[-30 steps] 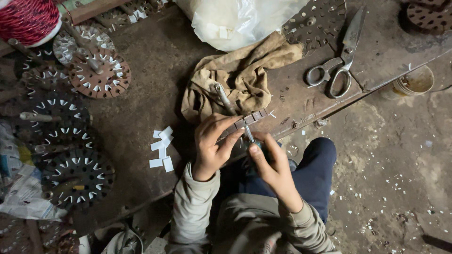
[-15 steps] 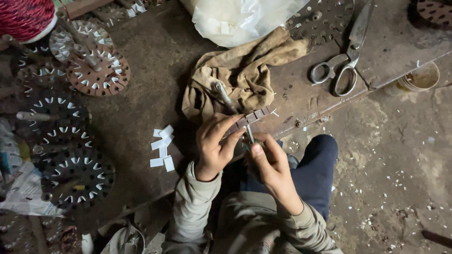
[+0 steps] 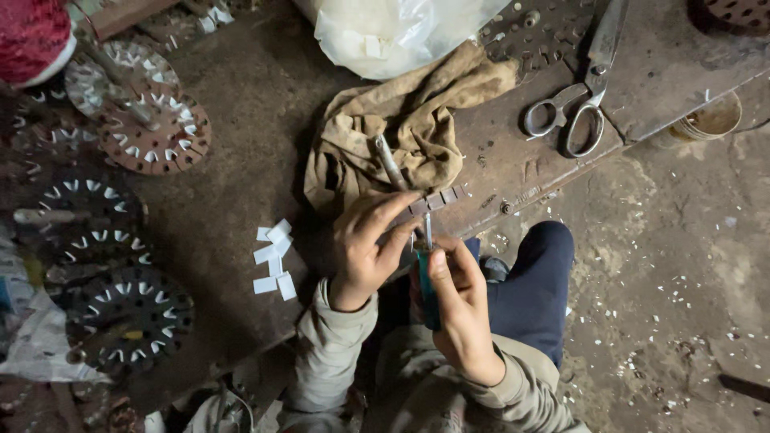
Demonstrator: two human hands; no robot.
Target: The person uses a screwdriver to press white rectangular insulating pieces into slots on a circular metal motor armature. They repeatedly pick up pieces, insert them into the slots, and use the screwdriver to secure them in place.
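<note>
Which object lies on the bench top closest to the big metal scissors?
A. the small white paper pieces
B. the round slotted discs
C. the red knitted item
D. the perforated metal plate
D: the perforated metal plate lies right beside the blades of the scissors, while the white paper pieces, the slotted discs and the red knitted item all sit far off on the left side of the bench.

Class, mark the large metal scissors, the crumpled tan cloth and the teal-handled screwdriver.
large metal scissors [image 3: 589, 84], head view, on the pivot.
crumpled tan cloth [image 3: 425, 120], head view, on its middle folds.
teal-handled screwdriver [image 3: 427, 293], head view, on the handle.
</note>
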